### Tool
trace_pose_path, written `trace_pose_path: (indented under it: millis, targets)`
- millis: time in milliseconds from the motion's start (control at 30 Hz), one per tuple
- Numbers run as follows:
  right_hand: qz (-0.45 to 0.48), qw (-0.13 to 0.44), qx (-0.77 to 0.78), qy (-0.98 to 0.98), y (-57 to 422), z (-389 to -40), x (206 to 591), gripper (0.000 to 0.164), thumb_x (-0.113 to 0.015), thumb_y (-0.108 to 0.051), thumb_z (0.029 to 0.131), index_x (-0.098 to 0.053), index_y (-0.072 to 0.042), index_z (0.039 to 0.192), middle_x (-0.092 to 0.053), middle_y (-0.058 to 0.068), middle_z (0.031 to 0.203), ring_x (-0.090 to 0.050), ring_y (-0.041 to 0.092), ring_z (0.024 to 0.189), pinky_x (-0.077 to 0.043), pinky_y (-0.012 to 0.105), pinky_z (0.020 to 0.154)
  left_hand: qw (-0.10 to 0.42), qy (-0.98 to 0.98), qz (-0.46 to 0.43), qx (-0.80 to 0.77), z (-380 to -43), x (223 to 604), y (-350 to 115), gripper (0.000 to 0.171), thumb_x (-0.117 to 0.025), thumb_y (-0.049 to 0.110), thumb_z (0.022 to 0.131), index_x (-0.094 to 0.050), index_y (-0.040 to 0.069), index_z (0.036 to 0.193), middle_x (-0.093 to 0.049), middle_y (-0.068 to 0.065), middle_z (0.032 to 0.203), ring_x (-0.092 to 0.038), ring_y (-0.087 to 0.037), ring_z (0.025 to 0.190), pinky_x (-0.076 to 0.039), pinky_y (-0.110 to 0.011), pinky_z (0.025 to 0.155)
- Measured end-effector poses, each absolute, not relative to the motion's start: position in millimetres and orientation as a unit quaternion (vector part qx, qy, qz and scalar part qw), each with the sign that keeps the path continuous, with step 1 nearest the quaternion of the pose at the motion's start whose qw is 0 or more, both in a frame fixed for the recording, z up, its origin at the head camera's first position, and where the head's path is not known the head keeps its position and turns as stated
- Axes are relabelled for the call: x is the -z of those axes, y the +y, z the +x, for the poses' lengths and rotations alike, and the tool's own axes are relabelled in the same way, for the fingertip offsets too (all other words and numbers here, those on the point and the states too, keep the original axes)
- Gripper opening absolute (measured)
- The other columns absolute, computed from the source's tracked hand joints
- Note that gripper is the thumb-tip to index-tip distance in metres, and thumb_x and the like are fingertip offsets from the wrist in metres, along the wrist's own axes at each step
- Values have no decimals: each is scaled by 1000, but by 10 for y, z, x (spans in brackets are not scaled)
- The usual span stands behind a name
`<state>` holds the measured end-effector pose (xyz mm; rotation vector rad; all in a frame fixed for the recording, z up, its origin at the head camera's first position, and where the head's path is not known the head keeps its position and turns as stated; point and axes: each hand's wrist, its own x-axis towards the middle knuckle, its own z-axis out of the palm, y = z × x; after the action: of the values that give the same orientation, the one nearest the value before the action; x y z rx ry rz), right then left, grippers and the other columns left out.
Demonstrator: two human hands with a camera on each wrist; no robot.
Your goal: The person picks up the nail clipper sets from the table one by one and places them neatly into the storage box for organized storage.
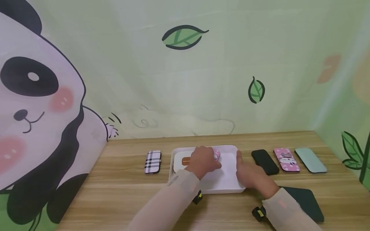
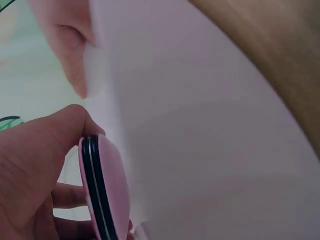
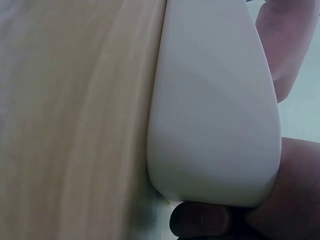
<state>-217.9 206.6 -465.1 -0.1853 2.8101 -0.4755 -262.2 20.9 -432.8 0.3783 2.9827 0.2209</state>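
A pink flat rounded case with a black and silver edge (image 2: 112,180) is in my left hand (image 1: 203,162), between the thumb and fingers. The hand holds it over the white tray (image 1: 224,179). Left of that hand, a white case with a brown label (image 1: 179,165) lies in the tray, partly hidden by the hand. My right hand (image 1: 251,175) grips the tray's right wall. One finger extends along the rim in the head view, and a fingertip shows at the outer corner in the right wrist view.
A plaid case (image 1: 152,162) lies left of the tray. To the right are a black case (image 1: 265,162), another pink patterned case (image 1: 286,159) and a pale green case (image 1: 310,160). A dark flat piece (image 1: 307,202) lies partly under the right forearm. Behind the wooden table (image 1: 115,189) hangs a printed curtain.
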Motion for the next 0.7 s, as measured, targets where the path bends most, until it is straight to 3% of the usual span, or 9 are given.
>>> trace_pose_path:
  millis: [133, 700]
  targets:
    - [-69, 142, 159, 975, 2054, -2175, 4642, 82, -48, -24, 102, 6, 1, 158, -52, 5, 65, -47, 19, 49, -36, 30, 48, 59, 989, 128, -41, -2624, 4369, 242, 39, -75, 52, 82, -71, 13, 86, -61, -1, 78, -54, -20, 80, -49, -31, 69]
    - [-72, 146, 154, 975, 2041, -2135, 4588, 81, -47, -21, 102, 5, 4, 158, -52, 6, 64, -46, 19, 49, -35, 31, 48, 68, 989, 134, 16, -2548, 4418, 356, 40, -74, 50, 85, -76, 15, 104, -66, -2, 85, -52, -19, 85, -52, -30, 78]
